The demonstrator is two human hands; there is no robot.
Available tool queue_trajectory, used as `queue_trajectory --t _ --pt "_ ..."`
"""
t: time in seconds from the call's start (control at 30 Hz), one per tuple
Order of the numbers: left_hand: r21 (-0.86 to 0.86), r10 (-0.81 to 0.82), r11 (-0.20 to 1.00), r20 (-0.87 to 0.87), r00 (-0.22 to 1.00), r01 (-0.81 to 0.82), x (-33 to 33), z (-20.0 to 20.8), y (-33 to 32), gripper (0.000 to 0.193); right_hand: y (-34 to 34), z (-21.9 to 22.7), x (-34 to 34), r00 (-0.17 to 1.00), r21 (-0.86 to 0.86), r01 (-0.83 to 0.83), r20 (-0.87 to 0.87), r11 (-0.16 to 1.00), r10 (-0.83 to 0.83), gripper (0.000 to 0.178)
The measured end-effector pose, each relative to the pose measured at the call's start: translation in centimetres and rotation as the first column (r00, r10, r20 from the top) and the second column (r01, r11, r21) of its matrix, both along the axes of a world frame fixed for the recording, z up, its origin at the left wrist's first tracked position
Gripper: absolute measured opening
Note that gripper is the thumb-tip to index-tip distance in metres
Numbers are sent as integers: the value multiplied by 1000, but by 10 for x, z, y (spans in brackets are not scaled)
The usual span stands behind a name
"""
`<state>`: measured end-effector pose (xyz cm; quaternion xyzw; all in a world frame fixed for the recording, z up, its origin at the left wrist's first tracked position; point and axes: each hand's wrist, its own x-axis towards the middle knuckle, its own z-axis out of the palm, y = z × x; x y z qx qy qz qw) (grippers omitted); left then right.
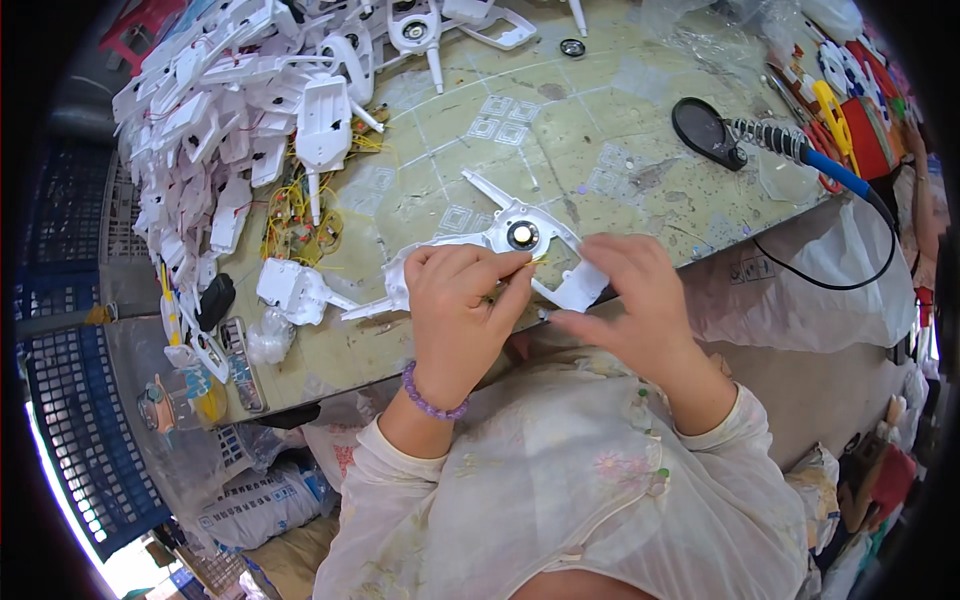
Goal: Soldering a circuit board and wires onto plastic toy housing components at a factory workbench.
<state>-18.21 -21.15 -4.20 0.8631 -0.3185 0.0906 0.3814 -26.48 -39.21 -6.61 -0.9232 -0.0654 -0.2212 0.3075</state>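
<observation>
A white plastic shell (545,218) with a long narrow arm and a curved, handle-like frame lies on the table in front of me. Set in it is a round black speaker (523,236) with a bright centre. My left hand (455,295) rests over the shell's left side, thumb and forefinger pinched on a thin yellow wire (541,262) just below the speaker. At the shell's right end my right hand (640,300) has its fingers apart, slightly blurred, around the frame's edge without a visible grip. Another white shell piece (295,292) lies left of my left hand.
White plastic shells (215,120) form a big heap at the far left, with a tangle of yellow-wired parts (300,215) beside it. A soldering iron (825,170) sits in its coiled holder at the right, near a black round-ended part (705,132). The table's front edge (720,255) runs close by.
</observation>
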Motion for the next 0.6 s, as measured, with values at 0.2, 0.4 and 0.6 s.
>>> queue_trajectory --t 0.2,0.4,0.6 --pt "56 -34 998 84 996 29 -1 -6 -4 7 -116 16 -7 629 719 406 228 564 -744 23" --pt "137 37 989 78 996 -48 -3 -9 -11 6 -165 53 5 730 301 633 75 714 -679 36" --pt "132 94 986 85 992 -105 3 -10 -14 8 -146 105 -42 236 740 307 550 598 -801 40"
